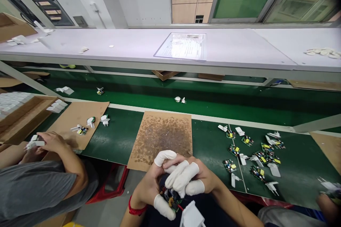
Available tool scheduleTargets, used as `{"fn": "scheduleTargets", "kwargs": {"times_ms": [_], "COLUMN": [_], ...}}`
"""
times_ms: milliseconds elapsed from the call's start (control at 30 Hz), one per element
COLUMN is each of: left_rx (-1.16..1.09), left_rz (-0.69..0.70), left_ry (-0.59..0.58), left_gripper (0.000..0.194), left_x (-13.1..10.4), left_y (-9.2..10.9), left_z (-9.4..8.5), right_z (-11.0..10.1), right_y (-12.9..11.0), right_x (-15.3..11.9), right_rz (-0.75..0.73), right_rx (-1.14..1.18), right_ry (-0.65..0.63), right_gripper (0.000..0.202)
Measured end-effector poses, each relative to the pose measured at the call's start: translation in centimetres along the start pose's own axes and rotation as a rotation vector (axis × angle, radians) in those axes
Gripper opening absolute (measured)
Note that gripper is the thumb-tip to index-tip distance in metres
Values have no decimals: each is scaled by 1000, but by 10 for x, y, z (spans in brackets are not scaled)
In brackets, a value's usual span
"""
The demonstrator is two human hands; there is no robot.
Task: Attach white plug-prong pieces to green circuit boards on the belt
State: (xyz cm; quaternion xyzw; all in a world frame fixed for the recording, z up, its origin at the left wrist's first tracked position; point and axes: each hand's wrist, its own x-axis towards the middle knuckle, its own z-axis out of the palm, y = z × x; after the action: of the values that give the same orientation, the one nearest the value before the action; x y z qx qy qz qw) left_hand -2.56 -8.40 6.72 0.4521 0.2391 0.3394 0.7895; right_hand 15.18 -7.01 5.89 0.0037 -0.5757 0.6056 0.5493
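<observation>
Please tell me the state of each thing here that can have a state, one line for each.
left hand: closed on circuit board, finger cots on
right hand: closed over the left, cots on
white plastic casing: apart from the board
brown mat: flat, stained, nothing on it
boards on belt: loose, scattered, unassembled

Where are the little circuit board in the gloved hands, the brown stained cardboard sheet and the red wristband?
small green circuit board [170, 198], head view, its middle.
brown stained cardboard sheet [162, 136], head view, its centre.
red wristband [134, 208], head view, its band.

Before both hands: a board on the bench. Right of it, scattered circuit boards; left, a cardboard sheet; behind, a shelf.
</observation>
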Motion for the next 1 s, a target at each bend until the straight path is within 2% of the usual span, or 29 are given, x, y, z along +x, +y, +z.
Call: {"fn": "scheduleTargets", "kwargs": {"times_ms": [100,200,267,400,567,667,767,900,1000], "left_rx": [144,257,296,351,468,524,477,348,233], "left_rz": [6,-8,-11,-18,-54,-72,-80,-52,-36], "left_ry": [-26,-90,-116,-105,-44,-46,-37,-11,10], "left_gripper": [115,109,108,113,116,115,120,121,120], "left_x": [-4,-4,-1,1,-4,-3,-2,-4,-5], "left_y": [7,12,13,14,18,19,13,1,-6], "left_z": [-6,-10,-10,-8,-7,-8,-8,-9,-8], "right_z": [-3,-3,-2,-1,-1,2,2,-5,-8], "right_y": [-7,-11,-11,-7,0,4,2,-6,-4], "right_x": [6,13,14,13,15,12,7,5,0], "right_rz": [33,64,80,126,13,20,62,119,124], "right_rx": [21,75,104,50,37,66,82,87,66], "right_ry": [-106,-177,-159,-66,-166,-125,-106,-161,-108], "right_gripper": [21,33,38,33,35,36,35,36,33]}}
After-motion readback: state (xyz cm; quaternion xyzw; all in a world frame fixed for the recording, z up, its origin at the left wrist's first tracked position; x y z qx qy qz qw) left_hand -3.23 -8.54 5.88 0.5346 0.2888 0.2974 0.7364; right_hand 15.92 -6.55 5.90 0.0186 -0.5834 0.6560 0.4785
